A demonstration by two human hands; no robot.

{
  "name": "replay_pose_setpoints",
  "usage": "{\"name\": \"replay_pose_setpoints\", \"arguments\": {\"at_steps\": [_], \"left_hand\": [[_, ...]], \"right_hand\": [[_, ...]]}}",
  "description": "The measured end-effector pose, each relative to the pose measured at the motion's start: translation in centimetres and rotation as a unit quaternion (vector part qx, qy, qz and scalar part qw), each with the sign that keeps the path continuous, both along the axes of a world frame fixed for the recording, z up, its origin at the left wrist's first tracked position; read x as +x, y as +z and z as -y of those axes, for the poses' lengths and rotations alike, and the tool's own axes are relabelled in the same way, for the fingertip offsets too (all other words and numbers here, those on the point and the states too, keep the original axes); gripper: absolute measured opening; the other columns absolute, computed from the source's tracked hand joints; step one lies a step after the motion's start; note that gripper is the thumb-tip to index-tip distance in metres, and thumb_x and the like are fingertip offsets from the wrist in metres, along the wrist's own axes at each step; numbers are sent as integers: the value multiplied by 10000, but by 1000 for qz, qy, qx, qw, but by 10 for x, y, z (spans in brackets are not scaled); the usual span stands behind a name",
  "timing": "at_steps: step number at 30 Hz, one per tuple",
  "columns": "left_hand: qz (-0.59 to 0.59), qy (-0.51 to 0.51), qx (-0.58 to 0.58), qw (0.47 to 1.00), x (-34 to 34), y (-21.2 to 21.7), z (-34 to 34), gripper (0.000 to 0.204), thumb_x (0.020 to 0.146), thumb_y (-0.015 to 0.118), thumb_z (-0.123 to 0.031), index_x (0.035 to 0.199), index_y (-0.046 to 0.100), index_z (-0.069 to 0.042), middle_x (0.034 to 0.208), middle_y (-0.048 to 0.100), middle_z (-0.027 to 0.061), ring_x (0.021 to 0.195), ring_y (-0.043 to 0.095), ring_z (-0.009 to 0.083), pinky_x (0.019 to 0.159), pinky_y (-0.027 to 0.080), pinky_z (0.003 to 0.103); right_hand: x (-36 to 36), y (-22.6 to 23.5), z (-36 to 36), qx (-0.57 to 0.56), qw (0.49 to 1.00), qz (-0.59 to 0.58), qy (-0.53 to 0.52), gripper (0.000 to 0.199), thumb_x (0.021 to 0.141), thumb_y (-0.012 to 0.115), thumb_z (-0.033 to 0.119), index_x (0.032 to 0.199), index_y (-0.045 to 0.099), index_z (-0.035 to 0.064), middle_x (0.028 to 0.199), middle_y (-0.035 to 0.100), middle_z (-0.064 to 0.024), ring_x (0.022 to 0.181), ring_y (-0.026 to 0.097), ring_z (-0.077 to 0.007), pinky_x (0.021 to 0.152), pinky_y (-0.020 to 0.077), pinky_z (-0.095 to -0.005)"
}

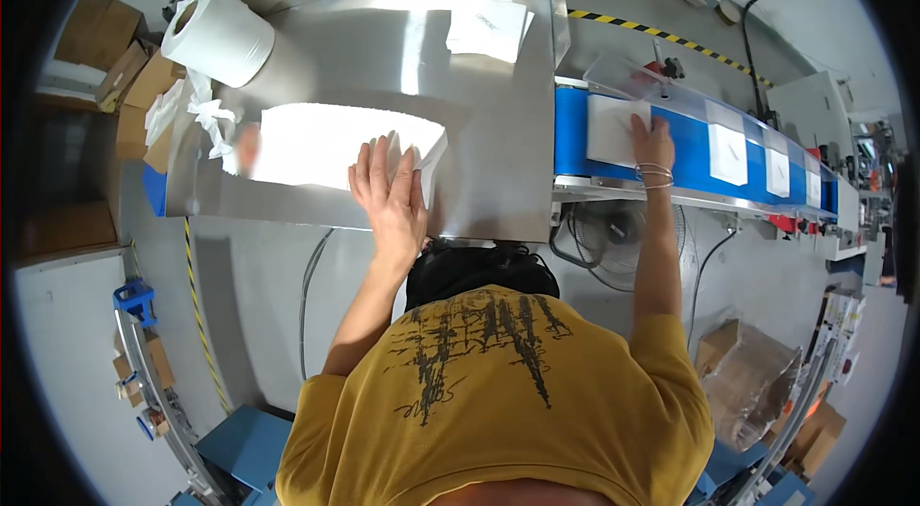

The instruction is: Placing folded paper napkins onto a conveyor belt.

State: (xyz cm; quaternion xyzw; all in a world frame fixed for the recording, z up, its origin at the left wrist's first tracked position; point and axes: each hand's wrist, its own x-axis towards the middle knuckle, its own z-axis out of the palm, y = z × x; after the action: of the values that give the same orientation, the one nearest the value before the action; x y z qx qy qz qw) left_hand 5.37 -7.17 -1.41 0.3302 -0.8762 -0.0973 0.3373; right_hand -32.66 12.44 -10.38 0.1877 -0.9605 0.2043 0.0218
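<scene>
My left hand (388, 188) lies flat, fingers spread, on the right end of a stack of white sheets (316, 144) on a shiny steel table (479, 113). Beside my fingers the stack's right corner is lifted a little. My right hand (652, 142), with thin bracelets at the wrist, reaches out to a white square pad (613, 127) lying on a blue conveyor belt (571, 132); its fingers rest on the pad's right edge. Neither hand grips anything.
Further white pads (728, 153) ride the belt to the right. A big white paper roll (218, 32) stands at the table's far left, cardboard boxes (115, 46) beyond it. A fan (613, 242) sits under the belt, and a cardboard box with plastic (757, 372) lies lower right.
</scene>
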Motion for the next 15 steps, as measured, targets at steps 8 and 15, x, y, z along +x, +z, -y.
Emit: {"name": "replay_pose_setpoints", "arguments": {"at_steps": [8,15], "left_hand": [[38,-33,9,999,1,7,-2,270,778,662,-48,1036,688,-121,1432,392,142,1371,250,388,1091,140,561],[42,20,6,999,11,7,9,413,849,629,-146,1243,550,-51,1435,344,210,1355,246,417,1073,184,575]], "right_hand": [[173,73,129,-184,814,112,539,568,754,760,198,1257,512,111,1251,519,-124,1170,476,-278,935,445,-360],[128,40,94,-215,850,389,284,507,963,530,342,1282,459,-45,1147,599,-110,986,588,-189,893,463,-310]]}}
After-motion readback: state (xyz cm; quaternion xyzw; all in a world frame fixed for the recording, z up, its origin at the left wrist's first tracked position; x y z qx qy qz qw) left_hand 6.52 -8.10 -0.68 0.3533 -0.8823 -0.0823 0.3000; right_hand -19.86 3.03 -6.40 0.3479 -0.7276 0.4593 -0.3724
